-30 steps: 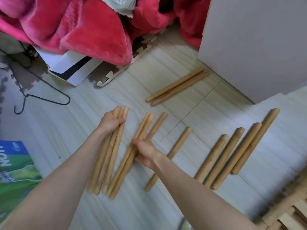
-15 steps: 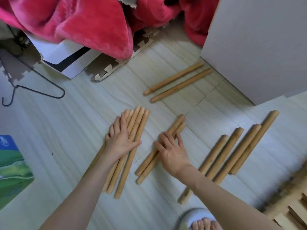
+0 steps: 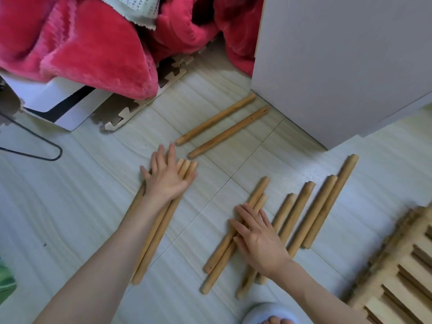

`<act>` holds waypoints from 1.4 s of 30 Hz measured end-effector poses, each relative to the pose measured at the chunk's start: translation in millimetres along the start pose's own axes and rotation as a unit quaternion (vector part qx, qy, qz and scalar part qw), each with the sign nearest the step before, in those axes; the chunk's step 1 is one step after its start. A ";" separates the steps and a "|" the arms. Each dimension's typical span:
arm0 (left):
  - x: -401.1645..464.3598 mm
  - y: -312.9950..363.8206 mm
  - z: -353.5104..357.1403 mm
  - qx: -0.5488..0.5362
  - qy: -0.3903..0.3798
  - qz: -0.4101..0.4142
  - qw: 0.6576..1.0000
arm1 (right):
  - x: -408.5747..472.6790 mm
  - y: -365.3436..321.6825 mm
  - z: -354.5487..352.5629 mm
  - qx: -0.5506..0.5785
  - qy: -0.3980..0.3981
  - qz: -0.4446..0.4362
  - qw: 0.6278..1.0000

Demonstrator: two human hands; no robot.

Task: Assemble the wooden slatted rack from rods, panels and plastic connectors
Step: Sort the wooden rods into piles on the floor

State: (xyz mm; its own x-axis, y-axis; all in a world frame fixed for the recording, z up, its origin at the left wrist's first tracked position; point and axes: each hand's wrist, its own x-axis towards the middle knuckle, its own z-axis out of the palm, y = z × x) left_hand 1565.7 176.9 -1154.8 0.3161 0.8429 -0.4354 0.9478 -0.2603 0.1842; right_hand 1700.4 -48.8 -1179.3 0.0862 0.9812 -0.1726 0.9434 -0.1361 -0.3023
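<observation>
Wooden rods lie in groups on the pale floor. My left hand (image 3: 166, 178) rests flat, fingers straight, on a bundle of several long rods (image 3: 159, 232). My right hand (image 3: 256, 237) lies flat with spread fingers on a pair of rods (image 3: 257, 197) near the middle. To its right lie several thicker rods (image 3: 320, 206). Two more rods (image 3: 224, 127) lie apart further back by the cabinet. A slatted wooden panel (image 3: 402, 272) shows at the lower right corner. No plastic connectors are in view.
A grey cabinet (image 3: 339, 61) stands at the back right. A red blanket (image 3: 93, 43) over a white box (image 3: 58, 101) and foam mat pieces (image 3: 131, 111) fill the back left. A wire hanger (image 3: 35, 146) lies at the left. A slippered foot (image 3: 268, 314) is at the bottom.
Both hands went from gripping rods to lying flat on them. The right hand slid its pair of rods rightwards towards the thicker rods; the left bundle is gathered tighter.
</observation>
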 end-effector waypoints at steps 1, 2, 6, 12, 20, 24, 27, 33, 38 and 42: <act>10.6 11.1 -1.1 0.008 0.008 0.020 1.000 | -2.1 2.4 0.7 0.000 0.001 0.001 1.000; 22.3 23.0 -1.2 0.014 0.005 0.037 0.999 | -4.2 5.0 1.1 0.001 -0.001 0.003 1.000; 61.2 69.9 6.3 0.057 -0.008 0.059 0.997 | -15.3 16.9 -1.0 -0.003 -0.006 0.018 1.000; 62.2 117.7 16.6 0.062 0.026 0.139 0.988 | -27.7 29.2 -6.0 0.025 0.011 0.032 0.999; -23.5 111.5 52.6 -0.036 0.016 0.209 0.977 | -40.4 57.5 -34.7 0.187 0.184 0.290 0.920; -75.2 84.0 69.1 -0.055 -0.036 0.186 0.980 | -33.7 83.3 -45.3 0.313 0.118 0.477 0.813; -109.9 65.1 80.1 -0.057 -0.031 0.167 0.984 | -31.0 85.2 -44.6 0.308 0.083 0.487 0.813; -144.4 54.8 105.1 0.047 -0.025 0.247 0.968 | -42.4 31.5 -30.7 0.340 0.058 0.464 0.816; -124.7 60.5 106.2 0.043 -0.002 0.220 0.975 | -49.1 8.7 -33.7 0.397 -0.002 0.457 0.796; -103.3 64.9 98.8 0.031 0.003 0.218 0.975 | -35.5 3.6 -34.5 0.445 -0.009 0.454 0.772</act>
State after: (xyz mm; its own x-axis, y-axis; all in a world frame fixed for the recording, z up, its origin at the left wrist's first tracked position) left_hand 1598.7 26.4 -1184.9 0.6897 0.6483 -0.3226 0.7240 -0.6228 0.2965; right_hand 1711.8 -79.4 -1141.9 0.5715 0.4251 -0.7019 -0.0969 -0.8144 -0.5722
